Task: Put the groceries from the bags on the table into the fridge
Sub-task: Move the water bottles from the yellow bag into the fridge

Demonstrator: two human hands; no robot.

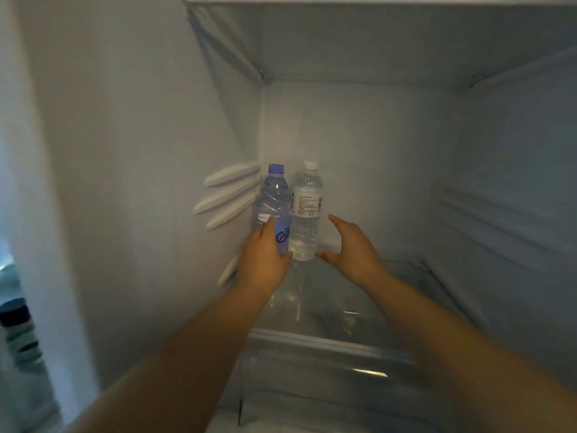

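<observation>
Two water bottles stand upright side by side at the back left of a glass fridge shelf. The blue-capped bottle has a blue label; my left hand grips its lower part, thumb on the front. The white-capped clear bottle stands just to its right, touching it. My right hand is spread open right beside that bottle, thumb near its base, fingers apart from it.
White ribs stick out of the fridge's left wall beside the bottles. Shelf rails run along the right wall. A glass shelf sits overhead. Blurred items show in the door at far left.
</observation>
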